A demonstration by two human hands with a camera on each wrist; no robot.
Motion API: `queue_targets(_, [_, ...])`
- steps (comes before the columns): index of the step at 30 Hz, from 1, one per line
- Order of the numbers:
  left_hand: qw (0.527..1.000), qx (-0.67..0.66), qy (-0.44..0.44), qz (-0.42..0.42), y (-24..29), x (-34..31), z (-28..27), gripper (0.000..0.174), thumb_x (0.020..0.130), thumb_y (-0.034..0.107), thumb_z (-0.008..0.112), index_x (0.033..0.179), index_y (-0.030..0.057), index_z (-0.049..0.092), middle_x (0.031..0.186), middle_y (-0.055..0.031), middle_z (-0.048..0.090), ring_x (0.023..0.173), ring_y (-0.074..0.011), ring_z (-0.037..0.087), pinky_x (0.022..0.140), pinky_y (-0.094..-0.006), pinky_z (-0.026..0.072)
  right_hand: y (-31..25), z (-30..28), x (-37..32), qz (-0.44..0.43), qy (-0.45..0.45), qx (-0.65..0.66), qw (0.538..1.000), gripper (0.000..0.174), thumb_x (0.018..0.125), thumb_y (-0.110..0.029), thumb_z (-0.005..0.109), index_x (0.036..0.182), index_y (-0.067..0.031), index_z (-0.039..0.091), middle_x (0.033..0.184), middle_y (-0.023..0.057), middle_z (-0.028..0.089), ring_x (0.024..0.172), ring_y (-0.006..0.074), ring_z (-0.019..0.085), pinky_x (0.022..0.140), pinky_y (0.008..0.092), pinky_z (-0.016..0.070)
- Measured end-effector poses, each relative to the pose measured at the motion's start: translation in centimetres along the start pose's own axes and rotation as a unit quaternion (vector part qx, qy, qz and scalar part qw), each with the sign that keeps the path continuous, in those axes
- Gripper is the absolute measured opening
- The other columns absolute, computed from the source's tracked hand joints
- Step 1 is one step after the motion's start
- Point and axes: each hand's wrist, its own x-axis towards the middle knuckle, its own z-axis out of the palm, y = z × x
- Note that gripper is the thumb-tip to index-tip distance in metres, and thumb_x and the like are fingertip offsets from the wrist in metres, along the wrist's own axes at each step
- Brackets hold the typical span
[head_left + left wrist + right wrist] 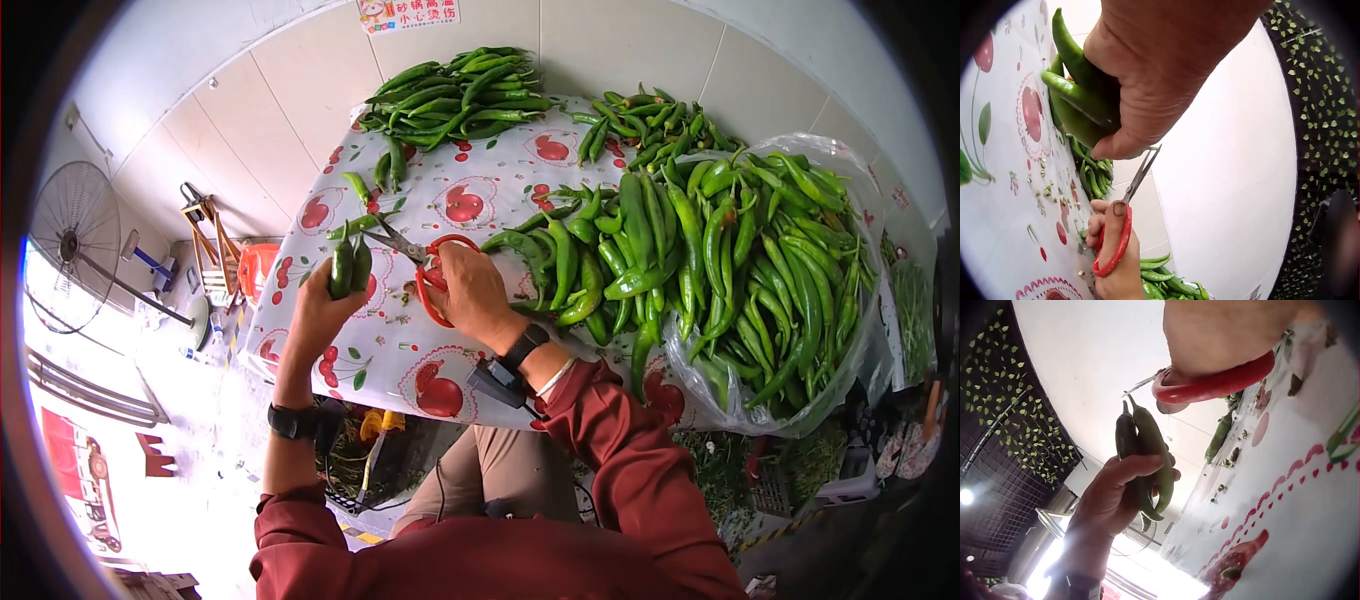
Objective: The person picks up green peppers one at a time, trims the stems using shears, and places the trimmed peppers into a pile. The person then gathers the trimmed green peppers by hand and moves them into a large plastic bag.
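Observation:
My left hand (318, 308) grips a few long green peppers (342, 268) together, stem ends up and tips down past the fingers. In the right wrist view the thumb lies across the peppers (1127, 437). A pair of scissors (436, 312) with red handles is in my right hand (480, 297), the fingers and thumb through the loops. Its blades (1141, 172) stand slightly apart, pointing at the pepper stems. In the right wrist view the blade tips lie right by the stem ends.
A pile of green peppers (460, 95) lies at the table's back, with a smaller pile (655, 125) to its right. More peppers (780, 270) fill a clear plastic bag (850, 360) at right. Cut stem bits (1047, 189) dot the cherry-patterned tablecloth (480, 355). A fan (70, 240) stands left.

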Motion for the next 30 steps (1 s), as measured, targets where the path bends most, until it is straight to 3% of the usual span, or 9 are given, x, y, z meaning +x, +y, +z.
queue_targets(6, [0.993, -0.042, -0.077, -0.078, 0.6, -0.4, 0.4, 0.035, 0.07, 0.013, 0.068, 0.101, -0.0013, 0.058, 0.079, -0.004, 0.058, 0.072, -0.0114, 0.051, 0.067, -0.0282, 0.0448, -0.2, -0.1, 0.1, -0.023, 0.013, 0.015, 1.0, 0.04, 0.079, -0.035, 0.069, 0.085, 0.0001, 0.051, 0.07, 0.0186, 0.054, 0.067, 0.0393, 0.055, 0.06, 0.0451, 0.0429])
queue_targets(9, [0.994, -0.028, -0.086, -0.061, 1.8, -0.7, 0.7, 0.038, 0.07, 0.013, 0.067, 0.103, -0.0011, 0.057, 0.079, -0.0043, 0.058, 0.073, -0.0115, 0.051, 0.068, -0.0278, 0.045, -0.2, -0.2, 0.0, -0.015, 0.008, 0.014, 1.0, 0.039, 0.081, -0.035, 0.068, 0.085, -0.0003, 0.05, 0.07, 0.0186, 0.054, 0.066, 0.0393, 0.055, 0.06, 0.0451, 0.0427])
queue_targets(19, [0.994, -0.032, -0.081, -0.069, 1.8, -0.9, 0.9, 0.037, 0.07, 0.012, 0.067, 0.103, -0.0016, 0.057, 0.079, -0.0036, 0.057, 0.073, -0.0111, 0.051, 0.068, -0.0276, 0.0449, -0.3, -0.2, -0.2, 0.059, -0.049, 0.0, 0.997, 0.038, 0.083, -0.039, 0.064, 0.087, -0.0041, 0.05, 0.065, 0.0143, 0.058, 0.062, 0.0376, 0.059, 0.054, 0.0448, 0.0448])
queue_targets(24, [0.994, -0.049, -0.057, -0.083, 0.5, -0.9, 0.3, 0.029, 0.072, 0.012, 0.067, 0.097, 0.0, 0.059, 0.076, -0.0005, 0.056, 0.066, -0.0069, 0.048, 0.06, -0.0234, 0.0409, 0.1, 0.8, -0.7, 0.065, -0.035, 0.008, 0.997, 0.033, 0.085, -0.036, 0.063, 0.086, -0.0049, 0.051, 0.066, 0.0145, 0.059, 0.062, 0.0374, 0.06, 0.052, 0.0441, 0.0454])
queue_targets(29, [0.979, -0.195, -0.003, -0.061, 1.4, -0.6, -0.6, 0.024, 0.073, 0.012, 0.065, 0.092, -0.0017, 0.062, 0.075, -0.0008, 0.059, 0.066, -0.0084, 0.052, 0.058, -0.0216, 0.0396, 0.3, 1.0, -0.6, 0.138, -0.038, -0.02, 0.99, 0.035, 0.087, -0.039, 0.059, 0.085, -0.0042, 0.052, 0.068, 0.0156, 0.061, 0.062, 0.0364, 0.061, 0.053, 0.0444, 0.0466])
queue_targets(30, [0.975, -0.201, -0.03, -0.092, 1.3, -0.3, -1.5, 0.025, 0.075, 0.012, 0.063, 0.096, -0.0026, 0.061, 0.075, -0.0028, 0.059, 0.065, -0.0114, 0.055, 0.057, -0.0229, 0.0408, 0.0, 0.8, -0.5, 0.139, -0.036, -0.022, 0.989, 0.036, 0.087, -0.039, 0.059, 0.085, -0.0038, 0.052, 0.068, 0.0154, 0.061, 0.062, 0.0359, 0.061, 0.053, 0.0442, 0.047])
